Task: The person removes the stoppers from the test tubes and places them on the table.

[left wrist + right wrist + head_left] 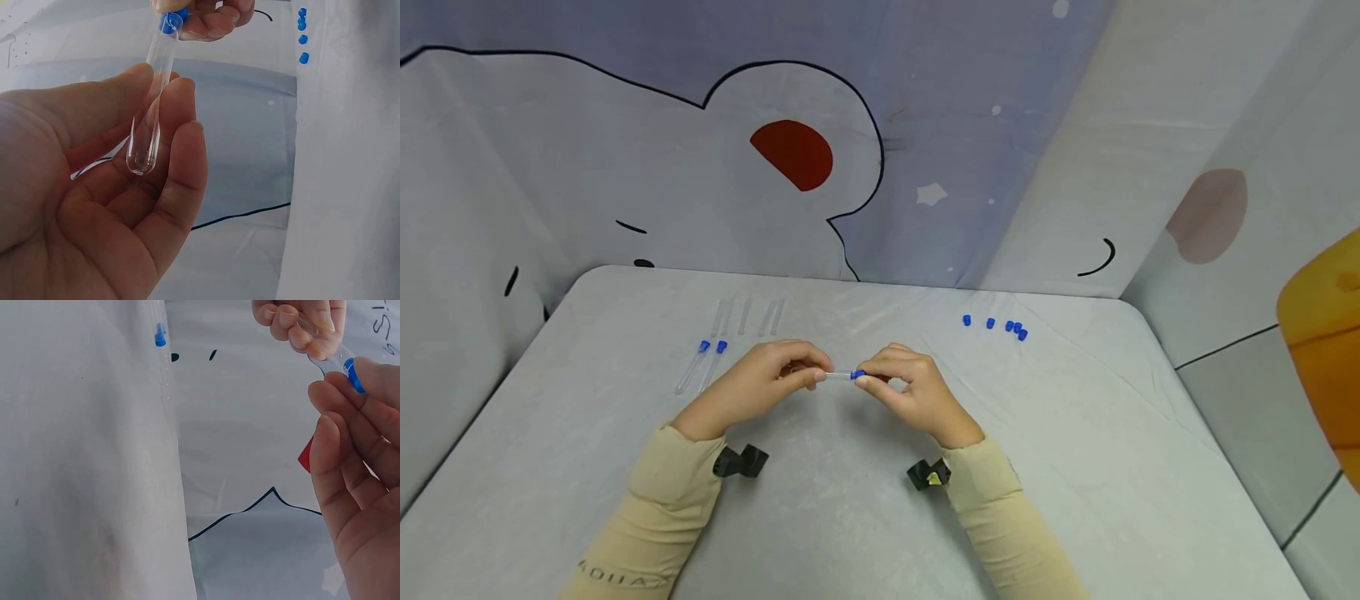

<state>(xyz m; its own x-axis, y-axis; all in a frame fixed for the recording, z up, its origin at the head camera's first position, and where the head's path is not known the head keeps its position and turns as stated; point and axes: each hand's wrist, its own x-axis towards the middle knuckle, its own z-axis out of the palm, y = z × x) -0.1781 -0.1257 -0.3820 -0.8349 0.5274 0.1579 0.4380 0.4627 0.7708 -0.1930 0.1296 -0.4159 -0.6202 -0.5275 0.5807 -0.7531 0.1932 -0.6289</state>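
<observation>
Between the two hands, over the middle of the table, lies a clear test tube (147, 134) with its rounded end toward the left palm. My left hand (769, 382) pinches the tube's body between thumb and fingers. At the tube's mouth is a blue cap (353, 375), which my right hand (910, 387) pinches between thumb and index finger. In the left wrist view the lower part of the cap sits inside the tube's mouth, and the fingers of the right hand cover its top.
Left of the hands, two test tubes with blue caps (692, 367) lie on the white table (850, 517). Behind them are several uncapped clear tubes (745, 317). Several loose blue caps (990, 323) lie at the back right. A printed cloth wall (700, 183) rises behind the table.
</observation>
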